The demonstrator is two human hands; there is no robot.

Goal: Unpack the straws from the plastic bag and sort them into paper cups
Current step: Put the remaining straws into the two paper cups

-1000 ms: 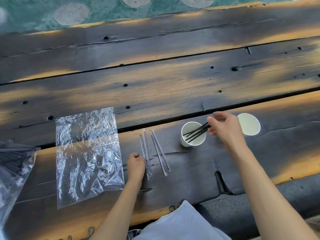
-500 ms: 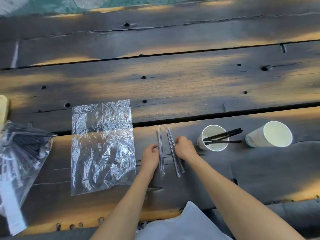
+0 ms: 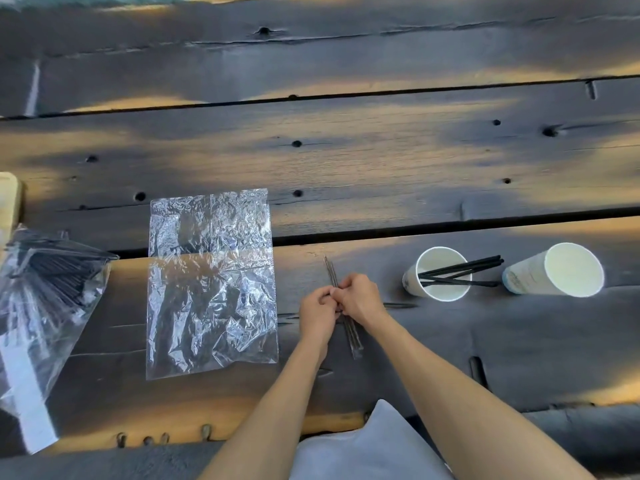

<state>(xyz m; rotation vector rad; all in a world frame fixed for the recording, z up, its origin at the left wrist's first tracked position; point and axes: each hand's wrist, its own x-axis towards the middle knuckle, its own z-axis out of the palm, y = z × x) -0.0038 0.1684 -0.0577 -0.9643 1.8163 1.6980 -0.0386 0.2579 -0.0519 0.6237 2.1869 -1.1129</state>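
Hands meet at the middle of the near plank: the left hand (image 3: 317, 315) and the right hand (image 3: 358, 299) are pressed together, fingers curled, both pinched on a small bunch of wrapped straws (image 3: 353, 336) that lies on the wooden surface (image 3: 346, 161). The bunch runs away from the person, its far tips poking out beyond the knuckles and its near ends sticking out below the hands, resting on the wood.

To the right of the hands stands a paper cup (image 3: 437, 273), upright, with several black straws (image 3: 464, 271) in it; they lean over its right rim and reach towards a second paper cup (image 3: 554, 271), which is just beside the first. How many straws the first cup holds is hard to count. The second cup shows only its white inside.

Left of the hands, a flat, crinkled, clear plastic bag (image 3: 211, 282) lies spread on the surface, bridging the gap between two planks. Farther left, at the picture's edge, a fuller plastic bag of straws (image 3: 45, 292) holds a dark bundle of many straws.

A pale grey cloth (image 3: 367, 448) shows at the bottom, between the two forearms, at the near edge of the surface.
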